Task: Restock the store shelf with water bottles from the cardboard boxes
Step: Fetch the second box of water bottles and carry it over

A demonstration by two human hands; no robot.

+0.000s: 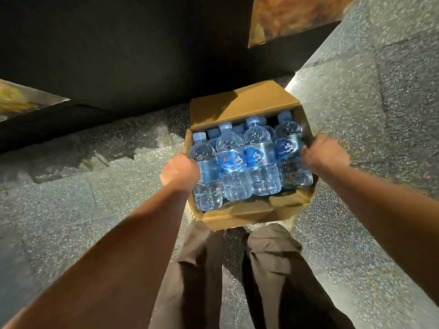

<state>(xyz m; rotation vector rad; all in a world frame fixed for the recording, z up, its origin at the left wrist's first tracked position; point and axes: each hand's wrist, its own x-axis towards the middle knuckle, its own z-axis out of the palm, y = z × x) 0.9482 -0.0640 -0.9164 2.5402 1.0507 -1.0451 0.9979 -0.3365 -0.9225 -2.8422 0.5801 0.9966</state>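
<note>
An open cardboard box [240,108] sits in front of my legs, low over the speckled floor. It holds several clear water bottles [234,162] with blue labels and blue caps, packed upright in rows. My left hand [179,172] grips the box's left wall, fingers curled over the edge. My right hand [324,154] grips the right wall the same way. The box's far flap stands open and a near flap lies folded inside the front. Whether the box touches the floor is hidden.
A dark shelf base or wall [118,55] runs across the top, just beyond the box. Blurred orange and yellow goods show at top right [292,15] and far left [14,100]. Grey speckled floor [368,115] spreads to both sides.
</note>
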